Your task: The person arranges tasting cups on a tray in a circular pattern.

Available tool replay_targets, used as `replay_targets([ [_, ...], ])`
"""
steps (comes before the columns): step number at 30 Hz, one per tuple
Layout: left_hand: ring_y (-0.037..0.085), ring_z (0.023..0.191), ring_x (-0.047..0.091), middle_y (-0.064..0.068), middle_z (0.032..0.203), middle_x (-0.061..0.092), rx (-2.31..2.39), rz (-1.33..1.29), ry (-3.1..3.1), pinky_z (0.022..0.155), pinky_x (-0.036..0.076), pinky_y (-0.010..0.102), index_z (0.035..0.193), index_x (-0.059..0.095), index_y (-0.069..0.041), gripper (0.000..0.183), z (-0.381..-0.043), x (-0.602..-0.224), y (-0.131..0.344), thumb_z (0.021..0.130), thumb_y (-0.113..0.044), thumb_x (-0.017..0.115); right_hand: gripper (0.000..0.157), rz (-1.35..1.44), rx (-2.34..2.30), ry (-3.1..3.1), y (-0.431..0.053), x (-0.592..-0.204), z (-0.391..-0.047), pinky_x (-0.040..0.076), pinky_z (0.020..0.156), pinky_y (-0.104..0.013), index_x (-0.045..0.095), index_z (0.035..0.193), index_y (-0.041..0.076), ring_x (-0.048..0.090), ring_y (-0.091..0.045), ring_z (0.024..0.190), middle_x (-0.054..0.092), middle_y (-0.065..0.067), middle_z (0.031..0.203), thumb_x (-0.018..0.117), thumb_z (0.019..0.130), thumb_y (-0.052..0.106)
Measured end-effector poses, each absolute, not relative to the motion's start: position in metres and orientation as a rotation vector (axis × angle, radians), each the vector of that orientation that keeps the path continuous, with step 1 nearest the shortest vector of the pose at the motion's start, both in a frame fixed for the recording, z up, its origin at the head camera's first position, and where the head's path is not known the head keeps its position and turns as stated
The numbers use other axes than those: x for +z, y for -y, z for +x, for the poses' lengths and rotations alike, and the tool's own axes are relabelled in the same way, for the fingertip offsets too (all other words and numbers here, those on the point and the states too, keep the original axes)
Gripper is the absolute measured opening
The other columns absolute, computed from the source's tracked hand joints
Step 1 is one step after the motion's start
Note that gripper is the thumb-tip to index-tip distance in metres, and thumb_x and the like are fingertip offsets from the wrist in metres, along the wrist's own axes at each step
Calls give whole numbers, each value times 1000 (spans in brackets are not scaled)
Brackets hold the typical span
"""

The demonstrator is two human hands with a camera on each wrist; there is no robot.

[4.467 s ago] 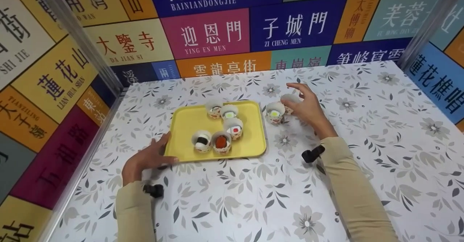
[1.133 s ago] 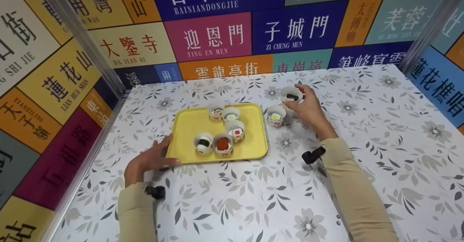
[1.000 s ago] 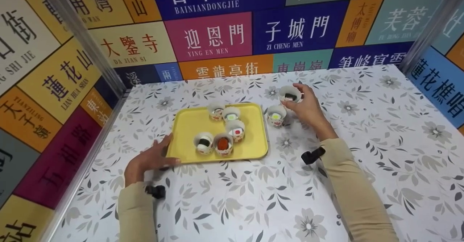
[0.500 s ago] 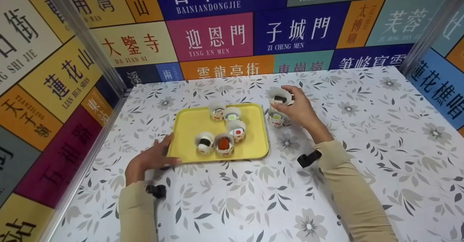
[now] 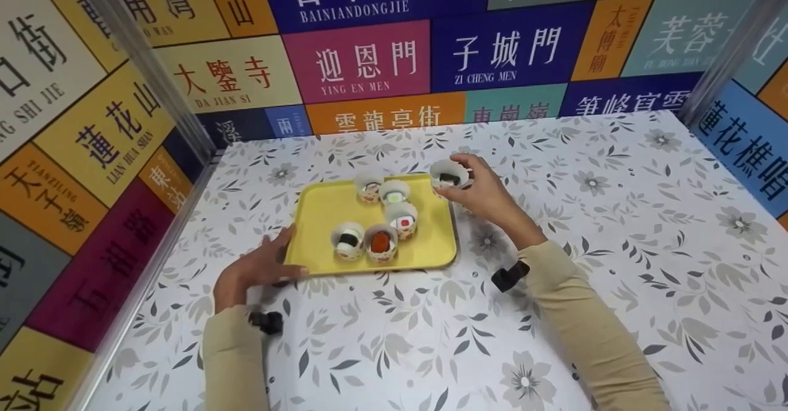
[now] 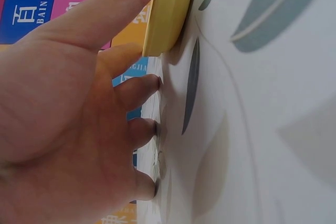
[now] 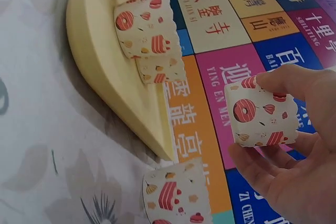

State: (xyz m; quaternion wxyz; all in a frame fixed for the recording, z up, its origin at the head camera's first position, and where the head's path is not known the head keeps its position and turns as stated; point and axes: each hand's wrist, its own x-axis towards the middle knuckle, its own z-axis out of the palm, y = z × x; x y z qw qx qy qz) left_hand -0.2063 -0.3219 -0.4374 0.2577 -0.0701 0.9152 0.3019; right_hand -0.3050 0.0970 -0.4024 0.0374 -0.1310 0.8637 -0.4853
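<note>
My right hand (image 5: 483, 192) pinches a paper baking cup (image 7: 262, 114) between thumb and fingers, raised over the tray's back right corner. A piece of toy-like sushi with a dark top lies inside the cup. My left hand (image 5: 258, 269) touches the front left corner of the yellow tray (image 5: 317, 214), thumb on the front edge and fingers spread along the left side. On the tray stand several similar cups, among them one with an orange-red piece (image 5: 381, 242), one with a black-banded white piece (image 5: 348, 240) and one with a red-centred roll (image 5: 404, 222).
Another cup (image 7: 177, 195) stands on the table beside the tray in the right wrist view; my right hand hides it in the head view. The table has a floral cover (image 5: 381, 337). Lettered panels (image 5: 363, 63) wall in its back and sides.
My right hand took hold of the cup right of the tray, lifted it and carried it left, past the other cup, to above the tray's corner. The left hand stays put.
</note>
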Motion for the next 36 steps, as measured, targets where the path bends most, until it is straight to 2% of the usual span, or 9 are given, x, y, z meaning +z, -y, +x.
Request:
replay_targets([
  [5,45,154,-11,16,168,-15,833,-196,-2477,118,1,73,159,1,-44,114,-206,-439,323,77,-63,76,78,-451,-1458,-2650,-84,-402,-304,43,113,-48,40,151,12,45,-33,137,40,-13,156,77,87,35],
  [8,45,154,-12,16,168,-15,841,-178,-2480,119,0,73,160,0,-42,114,-206,-439,324,77,-62,77,76,-482,-1430,-2659,-73,-400,-303,40,116,-49,41,150,14,43,-33,139,41,-10,156,77,87,38],
  [15,44,155,-11,19,168,-9,837,-83,-2524,121,3,69,162,0,-33,115,-205,-440,325,80,-61,76,71,-627,-1363,-2674,-45,-401,-305,41,114,-49,45,147,15,47,-29,137,46,-8,148,76,88,40],
  [23,42,155,-14,15,168,-14,867,-133,-2496,120,-1,70,160,1,-40,114,-205,-439,326,78,-60,77,71,-744,-1244,-2577,-21,-394,-302,53,101,-44,40,151,17,61,-26,119,40,-9,150,71,92,40],
  [31,43,154,-14,15,168,-14,853,-129,-2497,120,-1,71,160,0,-41,114,-205,-438,325,78,-61,77,64,-865,-1123,-2607,6,-391,-297,46,109,-45,45,146,13,51,-26,129,47,-10,141,71,93,37],
  [36,42,154,-16,15,168,-14,855,-110,-2493,119,-3,71,160,-1,-39,114,-206,-438,325,79,-60,77,61,-915,-1045,-2623,23,-392,-296,45,110,-42,46,144,9,52,-26,128,49,-11,138,72,93,32],
])
